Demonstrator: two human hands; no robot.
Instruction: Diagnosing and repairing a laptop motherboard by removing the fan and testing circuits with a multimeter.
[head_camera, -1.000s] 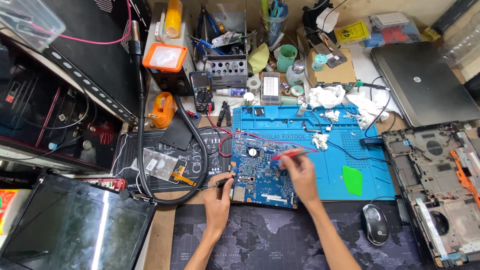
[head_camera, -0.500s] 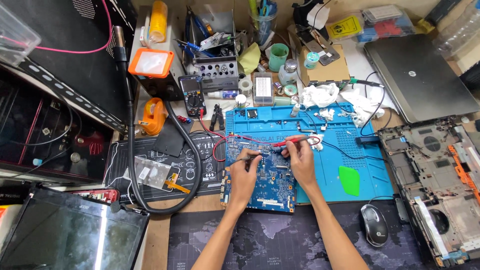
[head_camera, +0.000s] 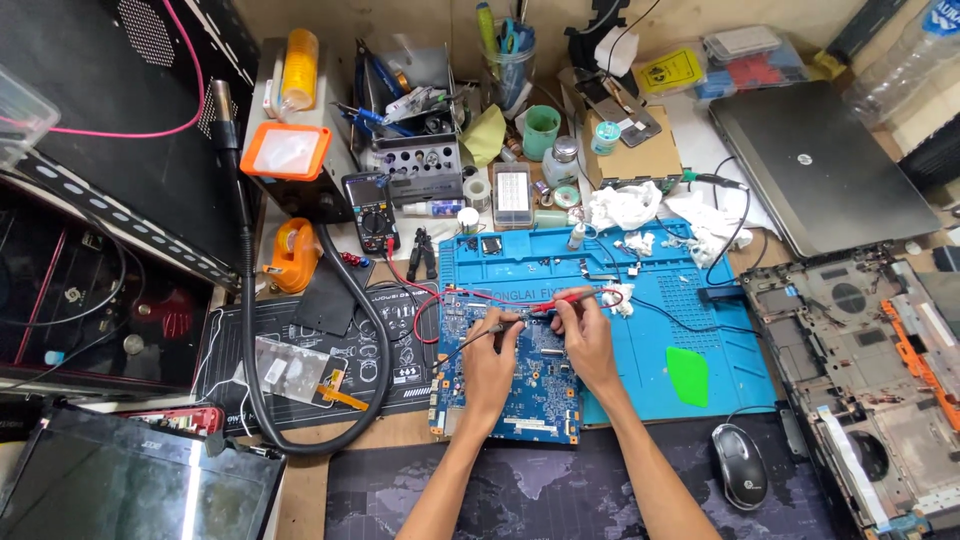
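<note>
At the back of the desk stands a clear cup with pens and scissors in it, upright. Beside it, a grey tool rack holds tweezers and small tools, and a green mug stands near; what is inside the mug I cannot tell. A cardboard box carries a small metal part on its top.

The blue circuit board lies flat, partly on the blue mat and partly on the black printed mat. The left hand grasps a black probe with closed fingers, and its tip touches the upper part of the board. The right hand grasps a red probe, and that tip lies at the board's top edge. Red and black wires run from the probes toward the multimeter.

Compared with one second ago, the left hand has gone from the board's left edge up toward the middle, so both hands are now close together. The right hand stays almost at the same place.

The near edge of the board hangs just over the dark map-pattern mat. To the right of the hands, the blue mat is mostly open, with only a green pick on it. A mouse lies near the right forearm, and an opened laptop base fills the right edge.
</note>
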